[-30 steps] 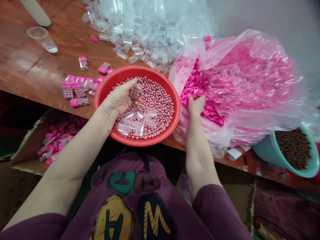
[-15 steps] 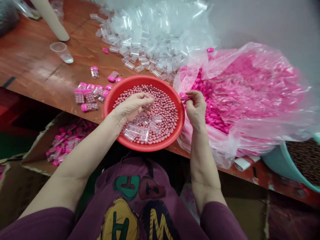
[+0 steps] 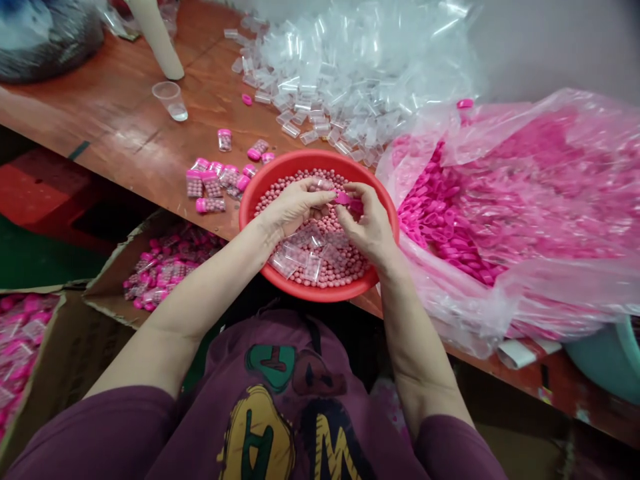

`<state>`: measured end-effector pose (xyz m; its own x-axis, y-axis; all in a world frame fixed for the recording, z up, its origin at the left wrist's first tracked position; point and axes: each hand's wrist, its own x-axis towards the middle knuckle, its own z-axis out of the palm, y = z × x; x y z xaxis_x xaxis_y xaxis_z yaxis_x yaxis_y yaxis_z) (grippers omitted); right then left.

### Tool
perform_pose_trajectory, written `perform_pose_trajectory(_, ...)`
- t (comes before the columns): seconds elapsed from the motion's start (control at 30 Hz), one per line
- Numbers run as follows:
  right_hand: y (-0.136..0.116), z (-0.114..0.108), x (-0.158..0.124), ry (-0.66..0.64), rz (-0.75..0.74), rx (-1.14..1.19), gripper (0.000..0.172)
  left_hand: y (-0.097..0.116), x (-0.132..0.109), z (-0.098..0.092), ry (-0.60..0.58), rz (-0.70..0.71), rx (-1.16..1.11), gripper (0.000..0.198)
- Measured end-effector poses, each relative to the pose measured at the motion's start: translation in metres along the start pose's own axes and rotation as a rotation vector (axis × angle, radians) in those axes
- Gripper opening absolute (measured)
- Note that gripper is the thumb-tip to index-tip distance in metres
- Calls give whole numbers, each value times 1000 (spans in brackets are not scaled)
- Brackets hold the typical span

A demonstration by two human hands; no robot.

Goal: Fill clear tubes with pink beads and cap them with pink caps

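Over a red basin (image 3: pixel 320 293) of small pink balls (image 3: pixel 345 267), my two hands meet. My left hand (image 3: pixel 300 203) is closed around a small clear plastic container (image 3: pixel 321 183), mostly covered by the fingers. My right hand (image 3: pixel 367 223) pinches a bright pink cap (image 3: pixel 349 199) at the container's end; whether the cap is seated on it I cannot tell. Below the hands, several empty clear containers (image 3: pixel 300 257) lie on the balls. Filled containers with pink caps (image 3: pixel 211 183) stand and lie on the table left of the basin.
A heap of clear containers (image 3: pixel 320 93) lies behind the basin. To the right, a pink plastic bag (image 3: pixel 550 200) spills pink caps (image 3: pixel 440 227). A plastic cup (image 3: pixel 170 100) lies tipped at back left. Cardboard boxes (image 3: pixel 100 300) of capped containers sit below the table edge.
My right hand has moved left from the bag's edge to above the basin, bringing the pink cap to the container in my left hand. The view has shifted left.
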<state>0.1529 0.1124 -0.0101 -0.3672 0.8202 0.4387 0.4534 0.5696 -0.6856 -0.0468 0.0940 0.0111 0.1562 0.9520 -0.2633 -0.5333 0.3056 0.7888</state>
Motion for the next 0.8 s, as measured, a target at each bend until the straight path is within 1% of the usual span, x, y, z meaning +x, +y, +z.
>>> perform_pose_trajectory(0.07,1,-3,2,45,-86,-55,27,0,0,0,-30,0,-3,19)
perform_pose_trajectory(0.1,1,-5,3,77,-103,-68,23,1,-1,0,-54,-7,1,19)
perform_pose_trajectory(0.17,2,-10,6,169,-63,-46,24,3,-2,2,-96,-28,16,18)
perform_pose_trajectory(0.23,1,-14,8,253,20,8,31,4,-4,5,-117,-52,27,14)
perform_pose_trajectory(0.27,0,-15,10,271,53,34,34,5,-5,7,-125,-66,31,11)
perform_pose_trajectory(0.33,-5,-16,11,257,76,74,39,5,-7,10,-148,-88,29,5)
perform_pose_trajectory(0.4,-10,-14,13,204,65,89,40,5,-7,12,-174,-87,22,2)
perform_pose_trajectory(0.5,-16,-12,14,147,57,106,33,3,-9,10,-207,-58,50,7)
perform_pose_trajectory(0.6,-17,-12,15,124,74,149,28,2,-10,7,-227,-54,115,12)
perform_pose_trajectory(0.7,-17,-11,16,124,65,153,27,2,-11,7,-223,-45,145,15)
perform_pose_trajectory(0.8,-18,-6,15,133,16,110,30,1,-11,10,-190,4,153,19)
